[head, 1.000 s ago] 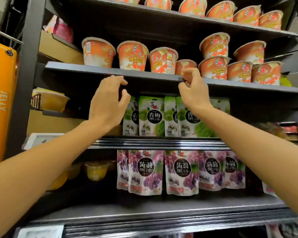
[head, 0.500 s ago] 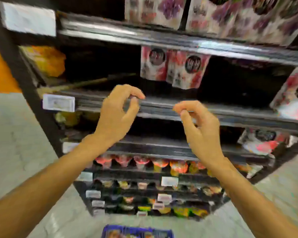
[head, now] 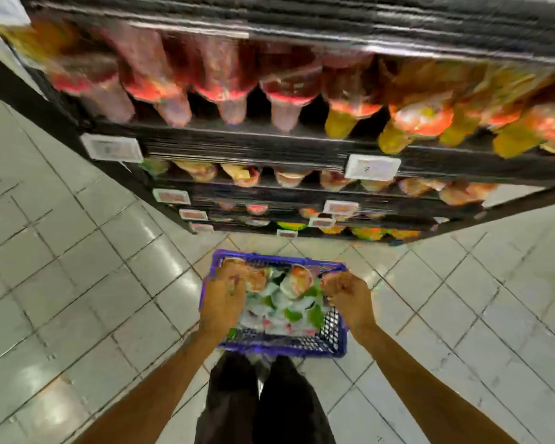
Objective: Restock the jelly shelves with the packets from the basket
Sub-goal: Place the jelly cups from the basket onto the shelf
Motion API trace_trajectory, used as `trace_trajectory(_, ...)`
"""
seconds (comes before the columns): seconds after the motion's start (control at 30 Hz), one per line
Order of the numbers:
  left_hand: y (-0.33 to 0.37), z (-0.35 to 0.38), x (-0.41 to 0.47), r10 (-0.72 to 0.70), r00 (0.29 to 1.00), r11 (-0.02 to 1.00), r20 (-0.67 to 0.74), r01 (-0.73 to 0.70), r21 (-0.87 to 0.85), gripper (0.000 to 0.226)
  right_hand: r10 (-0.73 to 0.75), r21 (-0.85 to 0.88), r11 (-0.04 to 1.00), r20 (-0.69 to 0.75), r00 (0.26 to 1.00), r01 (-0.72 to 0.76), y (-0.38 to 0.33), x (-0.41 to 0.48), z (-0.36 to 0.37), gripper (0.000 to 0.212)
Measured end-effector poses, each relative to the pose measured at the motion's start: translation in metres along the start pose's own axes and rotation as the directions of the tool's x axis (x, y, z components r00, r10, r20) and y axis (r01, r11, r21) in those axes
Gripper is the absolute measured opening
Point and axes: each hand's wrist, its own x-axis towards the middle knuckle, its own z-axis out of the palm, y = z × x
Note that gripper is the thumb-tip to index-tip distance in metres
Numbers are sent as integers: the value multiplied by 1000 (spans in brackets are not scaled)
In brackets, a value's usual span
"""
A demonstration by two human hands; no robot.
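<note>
With your left hand [head: 223,302] and right hand [head: 346,294] over the blue basket [head: 279,346] on the floor [head: 77,283], fingers [head: 335,285] bent and their hold indeterminate, many jelly packets [head: 285,310] lie inside: judge restocking unfinished.

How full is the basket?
Far from empty: the basket on the floor holds a heap of packets reaching roughly to its rim.

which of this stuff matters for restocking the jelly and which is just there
For the job: blue basket, the packets in it, the jelly shelves, left hand and right hand over the basket.

Just there: cups already shelved, price tags, tiled floor, dark trousers.
</note>
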Motion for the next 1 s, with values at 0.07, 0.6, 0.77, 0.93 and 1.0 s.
trace_trajectory(0.07,-44,19,8,-92,996,995,2,92,26,11,105,-4,994,21,994,-105,40,27,24,13)
trace_trajectory(0.6,-251,176,108,-361,910,911,204,298,286,45,753,172,636,74,654,-752,231,205,147,48)
trace_trajectory(0.77,-268,196,125,-452,889,848,80,399,349,99,732,162,662,72,677,-732,254,229,147,45)
trace_trajectory(0.93,-276,208,127,-444,896,863,0,428,268,105,740,315,592,152,655,-742,265,232,145,53)
trace_trajectory(1.0,-273,208,125,-466,885,875,4,460,148,95,748,337,588,121,653,-736,264,229,148,47)
